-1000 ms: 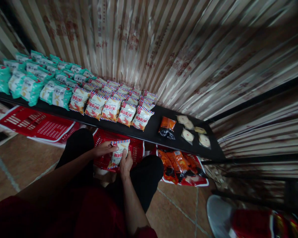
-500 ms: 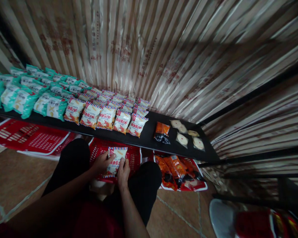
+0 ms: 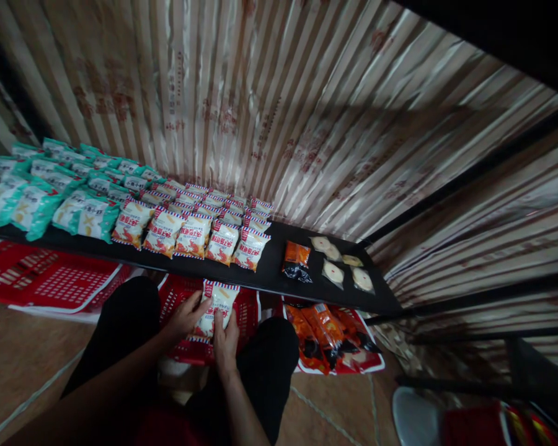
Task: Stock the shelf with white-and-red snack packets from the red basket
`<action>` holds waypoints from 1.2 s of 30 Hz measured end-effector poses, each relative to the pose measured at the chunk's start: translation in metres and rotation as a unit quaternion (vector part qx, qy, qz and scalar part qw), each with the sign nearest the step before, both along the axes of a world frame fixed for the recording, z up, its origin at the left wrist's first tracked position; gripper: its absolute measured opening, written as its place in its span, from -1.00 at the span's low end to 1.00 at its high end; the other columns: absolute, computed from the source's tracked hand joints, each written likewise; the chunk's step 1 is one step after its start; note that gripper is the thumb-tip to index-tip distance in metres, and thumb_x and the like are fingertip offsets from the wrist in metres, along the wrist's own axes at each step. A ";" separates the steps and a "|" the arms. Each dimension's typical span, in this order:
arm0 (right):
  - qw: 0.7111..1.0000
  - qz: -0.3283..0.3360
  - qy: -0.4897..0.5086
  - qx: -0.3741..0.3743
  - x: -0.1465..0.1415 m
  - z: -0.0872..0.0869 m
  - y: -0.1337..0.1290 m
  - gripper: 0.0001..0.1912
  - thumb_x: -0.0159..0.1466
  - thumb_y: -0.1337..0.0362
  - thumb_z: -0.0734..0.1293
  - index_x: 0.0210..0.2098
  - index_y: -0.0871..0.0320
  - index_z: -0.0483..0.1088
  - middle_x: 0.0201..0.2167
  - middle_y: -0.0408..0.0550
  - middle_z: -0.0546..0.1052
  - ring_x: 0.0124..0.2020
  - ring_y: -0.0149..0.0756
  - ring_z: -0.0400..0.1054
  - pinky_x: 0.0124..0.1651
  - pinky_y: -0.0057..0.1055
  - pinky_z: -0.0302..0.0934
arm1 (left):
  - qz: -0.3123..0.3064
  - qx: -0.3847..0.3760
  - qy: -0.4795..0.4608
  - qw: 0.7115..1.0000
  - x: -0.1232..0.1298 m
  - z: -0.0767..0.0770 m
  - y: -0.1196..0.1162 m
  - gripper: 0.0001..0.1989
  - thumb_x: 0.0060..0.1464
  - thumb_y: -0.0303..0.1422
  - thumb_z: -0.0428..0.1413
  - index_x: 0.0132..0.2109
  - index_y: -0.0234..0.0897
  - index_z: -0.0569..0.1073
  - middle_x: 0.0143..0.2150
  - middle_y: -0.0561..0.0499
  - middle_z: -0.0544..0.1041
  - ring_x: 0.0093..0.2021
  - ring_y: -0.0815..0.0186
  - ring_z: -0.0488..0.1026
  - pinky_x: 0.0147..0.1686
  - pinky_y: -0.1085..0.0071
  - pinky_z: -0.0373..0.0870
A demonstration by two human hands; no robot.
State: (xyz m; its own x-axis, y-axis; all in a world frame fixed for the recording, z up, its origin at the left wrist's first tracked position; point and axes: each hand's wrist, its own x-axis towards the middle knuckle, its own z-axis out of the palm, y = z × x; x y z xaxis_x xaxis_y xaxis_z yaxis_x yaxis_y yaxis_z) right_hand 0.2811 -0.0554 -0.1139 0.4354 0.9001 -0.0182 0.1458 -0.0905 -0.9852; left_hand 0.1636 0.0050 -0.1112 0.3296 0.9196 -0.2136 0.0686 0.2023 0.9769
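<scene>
Between my knees, a white and orange snack bag (image 3: 219, 298) with a striped top edge is held upright in both hands. My left hand (image 3: 188, 314) grips its left side, thumb on the front. On the lower right, my right hand (image 3: 226, 334) is closed round the bag with the thumb over its face. Just beyond stand rows of matching snack bags (image 3: 193, 234) on a black shelf (image 3: 270, 272). Directly below the held bag sits a red basket (image 3: 248, 310), whose inside is mostly hidden by my hands.
Teal snack bags (image 3: 95, 217) fill the shelf's left. An orange and black packet (image 3: 296, 260) and several round pale packets (image 3: 333, 272) lie to the right. Underneath are a red basket (image 3: 74, 282) and another basket (image 3: 376, 362) of orange packets. A striped curtain (image 3: 242, 93) hangs behind.
My view has tilted, so the shelf sits slightly lower and further left. Both hands still hold the snack bag, with the right thumb a little lower on its front.
</scene>
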 end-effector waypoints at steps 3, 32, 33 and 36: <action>0.999 -0.031 -0.021 0.006 0.007 0.001 0.004 -0.63 0.20 0.04 0.25 -0.16 0.19 0.36 -0.27 0.07 0.56 -0.30 -0.20 0.45 -0.25 -0.37 0.29 | -0.026 -0.026 -0.044 0.998 0.000 -0.006 -0.005 -0.36 -0.12 0.01 0.14 0.03 -0.30 0.32 -0.04 -0.18 0.51 -0.06 0.08 0.47 -0.10 0.22 0.42; 0.992 -0.036 -0.117 0.024 0.020 0.046 0.066 -0.56 0.16 0.08 0.29 -0.05 0.20 0.30 -0.29 0.01 0.56 -0.32 -0.23 0.46 -0.28 -0.40 0.29 | 0.061 0.190 0.207 0.958 0.001 0.039 0.043 -0.67 0.05 -0.33 0.03 -0.02 -0.32 0.38 -0.02 -0.16 0.48 -0.04 0.18 0.45 -0.02 0.24 0.35; 0.991 -0.043 -0.125 0.025 0.020 0.047 0.070 -0.57 0.16 0.08 0.29 -0.06 0.20 0.30 -0.29 0.01 0.56 -0.32 -0.23 0.46 -0.28 -0.39 0.29 | 0.066 0.199 0.217 0.953 0.002 0.039 0.045 -0.69 0.07 -0.34 0.02 -0.03 -0.31 0.38 -0.03 -0.15 0.47 -0.05 0.20 0.45 -0.04 0.26 0.37; 0.988 -0.045 -0.145 0.028 0.021 0.049 0.080 -0.60 0.16 0.10 0.29 -0.08 0.19 0.31 -0.27 0.03 0.56 -0.30 -0.22 0.46 -0.27 -0.40 0.29 | 0.072 0.223 0.231 0.944 0.001 0.039 0.049 -0.71 0.09 -0.40 -0.02 -0.03 -0.30 0.38 -0.03 -0.14 0.46 -0.07 0.24 0.46 -0.08 0.32 0.40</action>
State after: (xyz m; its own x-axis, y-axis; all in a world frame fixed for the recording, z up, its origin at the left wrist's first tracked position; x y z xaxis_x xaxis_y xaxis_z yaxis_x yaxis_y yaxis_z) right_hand 0.3024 0.0249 -0.0647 0.4930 0.8537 0.1677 0.4173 -0.0629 -0.9066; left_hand 0.1649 0.0536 -0.0726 0.1599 0.9803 0.1159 0.5116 -0.1827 0.8396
